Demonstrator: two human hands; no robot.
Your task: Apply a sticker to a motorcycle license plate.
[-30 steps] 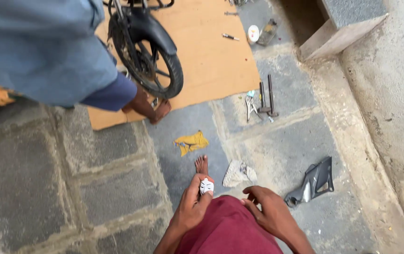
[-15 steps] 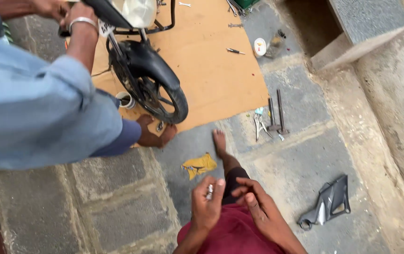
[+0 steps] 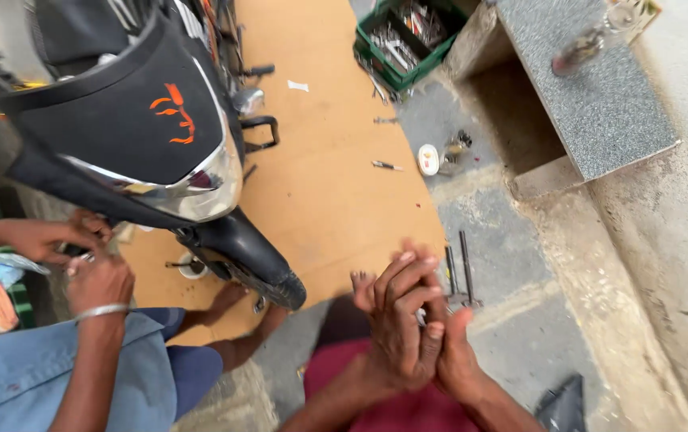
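My left hand [image 3: 398, 320] pressed flat against my right hand [image 3: 452, 352], fingers straight, anything between them hidden, above my maroon cloth lap [image 3: 376, 400], dark steel rods [image 3: 460, 272] on rough grey stone just beyond, glossy black motorcycle mudguard [image 3: 240, 248] to the left over smooth brown board [image 3: 336, 184]

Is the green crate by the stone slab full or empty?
Not empty. The green crate sits open-topped on the floor, and a jumble of metal tools shows inside it. How deep the pile goes cannot be told.
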